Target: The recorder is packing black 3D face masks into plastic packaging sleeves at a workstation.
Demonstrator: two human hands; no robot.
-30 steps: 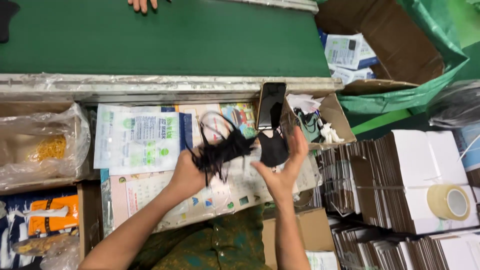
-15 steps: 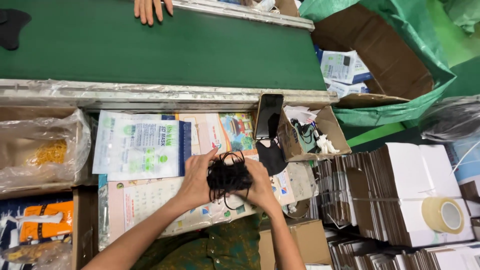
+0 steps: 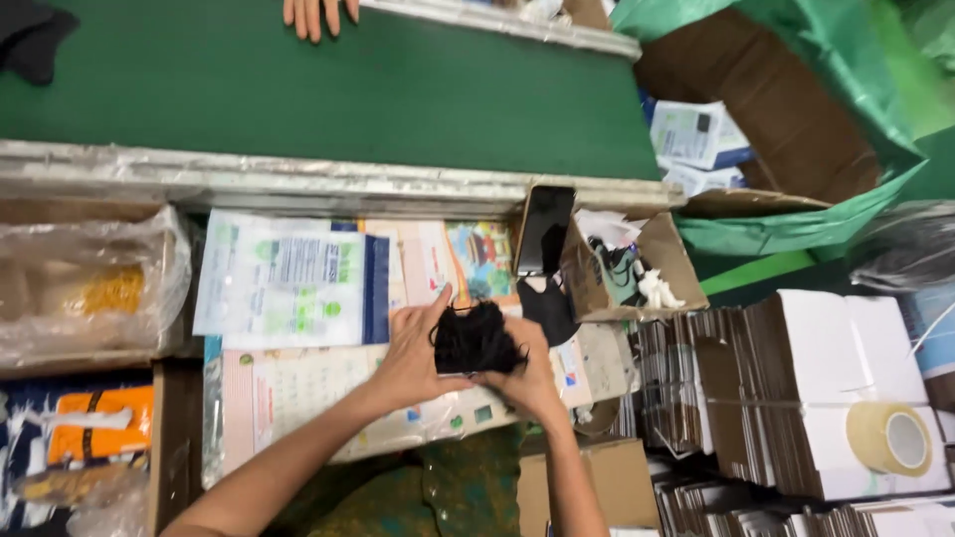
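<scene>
Both hands, left (image 3: 413,353) and right (image 3: 525,373), squeeze a soft black bundle of stringy fabric (image 3: 476,338) just beside the upright black phone (image 3: 543,229); looks light, floppy, best gripped whole.

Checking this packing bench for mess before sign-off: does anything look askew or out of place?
Mostly working clutter. A dark phone stands propped against the small open carton, and the tape roll sits loose on the flat box stacks.

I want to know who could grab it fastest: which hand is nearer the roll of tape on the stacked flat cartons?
Right. The right hand grips the black bundle on the side toward the tape roll; the left hand is on the bundle's far side.
</scene>
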